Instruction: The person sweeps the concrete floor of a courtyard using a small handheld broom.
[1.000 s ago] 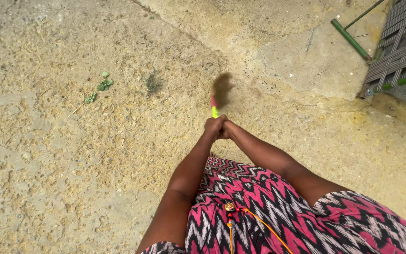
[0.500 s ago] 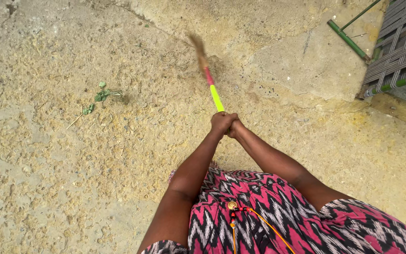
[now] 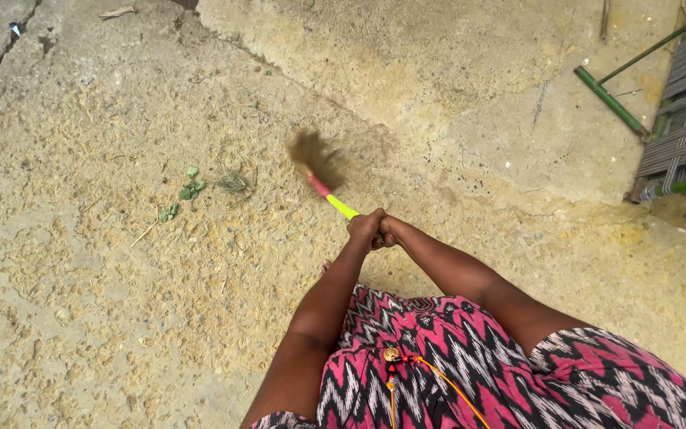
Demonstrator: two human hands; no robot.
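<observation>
Both my hands grip the end of a short broom (image 3: 329,195) with a yellow-green and pink handle. My left hand (image 3: 364,227) and my right hand (image 3: 383,232) are clasped together on it. The brown bristles (image 3: 314,156) are blurred with motion, low over the sandy concrete ground (image 3: 105,262), pointing up and to the left. A few green leaves and a twig (image 3: 186,191) lie on the ground left of the bristles, with a small tuft of dry grass (image 3: 234,182) beside them.
A woven cot with a green metal frame (image 3: 680,103) stands at the upper right. A raised concrete slab (image 3: 454,71) spans the top. My pink and black zigzag dress (image 3: 454,357) fills the lower right.
The broom has swung from pointing straight ahead down toward the left, the bristles now closer to the leaves. My hands stayed clasped and moved slightly down.
</observation>
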